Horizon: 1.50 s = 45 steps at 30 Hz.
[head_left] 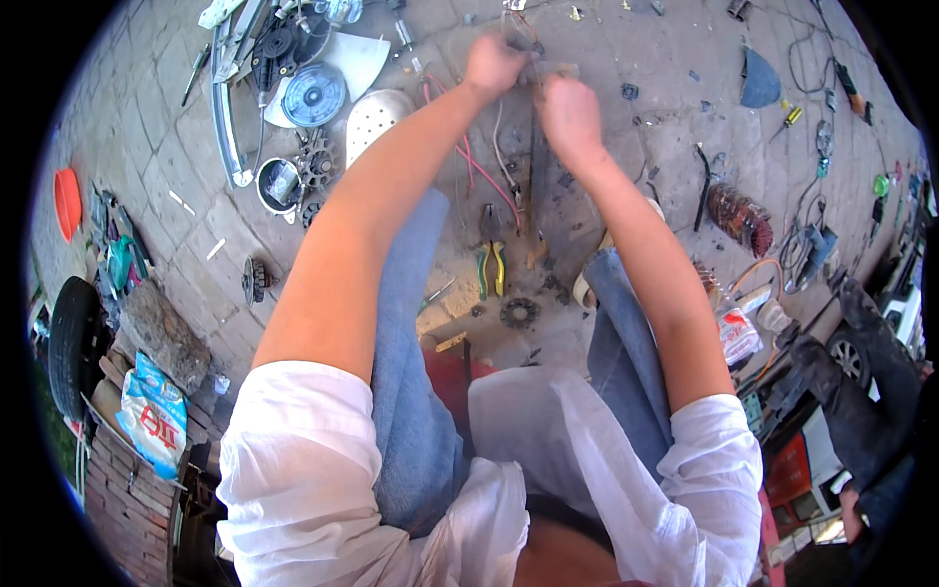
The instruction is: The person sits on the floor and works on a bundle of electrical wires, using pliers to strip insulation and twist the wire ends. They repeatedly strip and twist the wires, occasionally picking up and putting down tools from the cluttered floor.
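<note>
Out at arm's length, my left hand (497, 65) and my right hand (571, 115) come close together over the paving. Both have their fingers closed in a pinch around something too small and too hidden to name. Thin wires (525, 31) show just beyond the left fingertips. Red wires (475, 161) trail over the ground below my left hand. Between my feet lie pliers (500, 269) with yellow-green handles, jaws pointing away from me, and a dark toothed ring (519, 312). A white clog (380, 119) with holes shows beside my left forearm.
At far left lie a blue round disc (314, 95), metal rails (227, 122) and a round metal housing (279, 186). On the right are a plastic bottle (738, 219) with dark red contents and a yellow screwdriver (788, 121). Another person's dark-clothed legs (851, 377) are at right.
</note>
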Motion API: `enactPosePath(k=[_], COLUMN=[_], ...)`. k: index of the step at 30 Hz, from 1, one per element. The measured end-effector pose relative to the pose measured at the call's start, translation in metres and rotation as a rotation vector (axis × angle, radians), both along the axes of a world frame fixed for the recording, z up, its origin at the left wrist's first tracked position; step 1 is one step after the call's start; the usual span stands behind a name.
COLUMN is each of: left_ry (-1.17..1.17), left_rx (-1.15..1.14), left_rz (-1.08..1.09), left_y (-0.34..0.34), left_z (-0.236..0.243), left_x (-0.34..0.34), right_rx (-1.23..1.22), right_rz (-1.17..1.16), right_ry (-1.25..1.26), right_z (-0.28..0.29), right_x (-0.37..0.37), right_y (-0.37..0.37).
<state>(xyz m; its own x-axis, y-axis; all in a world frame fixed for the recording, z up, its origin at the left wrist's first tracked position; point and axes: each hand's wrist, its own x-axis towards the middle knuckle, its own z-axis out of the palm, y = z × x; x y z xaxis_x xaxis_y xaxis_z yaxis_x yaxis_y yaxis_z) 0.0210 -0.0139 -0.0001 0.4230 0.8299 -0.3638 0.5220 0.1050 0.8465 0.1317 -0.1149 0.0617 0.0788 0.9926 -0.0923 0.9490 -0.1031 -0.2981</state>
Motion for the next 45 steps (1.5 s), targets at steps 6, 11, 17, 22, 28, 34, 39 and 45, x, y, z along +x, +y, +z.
enactPosePath(k=[6,11,17,22,28,34,39,45], left_ry=[-0.056,0.002,-0.088,-0.136,-0.197,-0.490,-0.362,-0.538], left_rx=[-0.028,0.065,0.076,-0.045,-0.023,-0.180,-0.343,-0.428], left_rz=[0.040,0.043,0.074,0.109,0.146,0.172,-0.059,-0.062], left_y=[-0.001,-0.001,-0.003,-0.003,-0.003,-0.008,-0.019,-0.054], left_z=[-0.002,-0.011,-0.019,-0.015,-0.029,-0.024,0.037,0.063], left_x=[0.003,0.003,0.002,0.007,0.006,-0.003,-0.007,0.008], right_rx=[-0.011,0.003,-0.014,-0.046,-0.017,0.040,0.150,0.005], right_rz=[-0.015,0.006,0.002,0.002,-0.001,-0.214,-0.266,-0.777], right_ry=[-0.006,-0.017,-0.023,-0.048,0.088,0.250,0.271,1.263], right_z=[0.002,0.001,-0.002,0.000,-0.007,0.000,0.011,0.013], right_x=[0.001,0.000,0.003,0.006,0.015,0.039,0.062,0.041], right_y=[-0.002,-0.005,-0.009,-0.012,-0.037,-0.064,-0.064,-0.023])
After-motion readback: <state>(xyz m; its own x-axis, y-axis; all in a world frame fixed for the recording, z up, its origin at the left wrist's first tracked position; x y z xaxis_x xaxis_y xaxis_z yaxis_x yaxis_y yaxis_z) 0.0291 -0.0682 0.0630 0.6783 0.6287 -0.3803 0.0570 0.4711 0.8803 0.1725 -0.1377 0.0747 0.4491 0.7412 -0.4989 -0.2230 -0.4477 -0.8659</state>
